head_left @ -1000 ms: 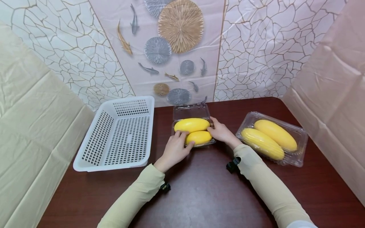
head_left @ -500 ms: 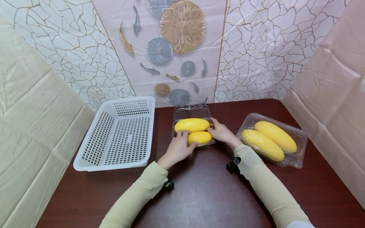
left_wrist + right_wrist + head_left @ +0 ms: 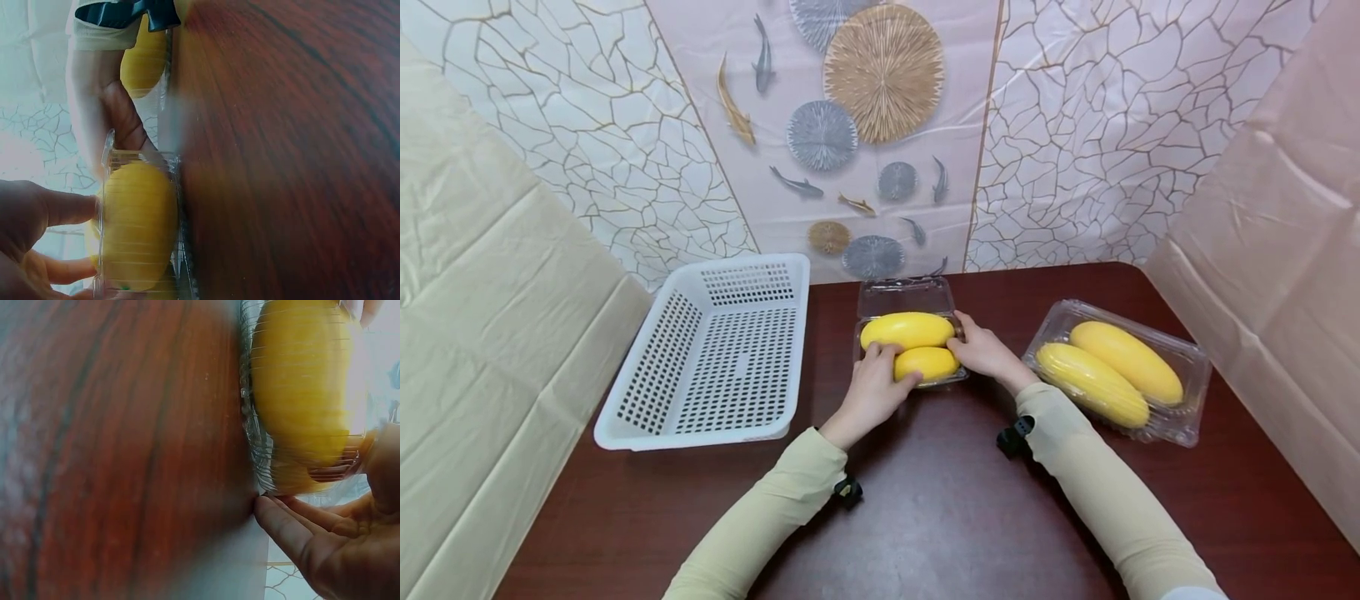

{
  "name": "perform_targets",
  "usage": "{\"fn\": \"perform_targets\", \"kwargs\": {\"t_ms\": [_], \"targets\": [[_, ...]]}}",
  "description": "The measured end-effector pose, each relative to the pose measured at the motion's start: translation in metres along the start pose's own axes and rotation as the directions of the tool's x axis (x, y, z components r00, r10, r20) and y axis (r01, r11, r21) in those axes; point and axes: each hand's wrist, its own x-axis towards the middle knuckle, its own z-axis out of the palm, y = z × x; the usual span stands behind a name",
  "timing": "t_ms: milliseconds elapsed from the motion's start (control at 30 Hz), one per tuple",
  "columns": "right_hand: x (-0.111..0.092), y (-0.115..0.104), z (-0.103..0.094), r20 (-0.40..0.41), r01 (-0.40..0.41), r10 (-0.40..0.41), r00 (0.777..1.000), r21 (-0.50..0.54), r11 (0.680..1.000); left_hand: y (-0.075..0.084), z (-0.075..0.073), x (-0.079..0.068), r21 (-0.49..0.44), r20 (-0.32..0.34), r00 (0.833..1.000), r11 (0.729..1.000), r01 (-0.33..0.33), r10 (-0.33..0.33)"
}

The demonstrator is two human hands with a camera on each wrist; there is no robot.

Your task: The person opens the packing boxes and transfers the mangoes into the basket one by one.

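Two smooth yellow oval fruits lie side by side in an open clear plastic clamshell box at the middle back of the table. My left hand holds the left end of the front fruit, thumb at its near side and fingers over its top. Behind it lies the rear fruit. At the box's right end my right hand grips the wall, its thumb by the fruit ends. In the right wrist view, fingers touch the outside of the box low down. The box's lid stands folded back.
A white perforated plastic basket stands on the left of the dark red-brown table. To the right sits a clear plastic box with two yellow fruits in it, near my right forearm. Fabric-covered walls enclose the back and sides.
My left hand has shifted slightly right along the front fruit. My right hand stays at the box's right end. The whole head view has drifted a little.
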Motion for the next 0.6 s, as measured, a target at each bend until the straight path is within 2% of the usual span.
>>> {"fn": "perform_targets", "kwargs": {"t_ms": [300, 467, 600], "targets": [[0.001, 0.002, 0.0, -0.017, 0.019, -0.019, 1.0, -0.015, 1.0, 0.008, 0.001, 0.001, 0.034, -0.059, 0.991, 0.992, -0.12, 0.122], [0.001, 0.004, 0.0, -0.016, 0.027, -0.027, 1.0, -0.014, 1.0, 0.011, 0.002, 0.001, 0.093, -0.054, 0.987, 0.985, -0.143, 0.148], [0.001, 0.006, 0.0, -0.015, 0.031, -0.031, 0.999, -0.007, 0.999, 0.015, 0.003, 0.001, 0.129, -0.022, 0.988, 0.981, -0.147, 0.151]]}}
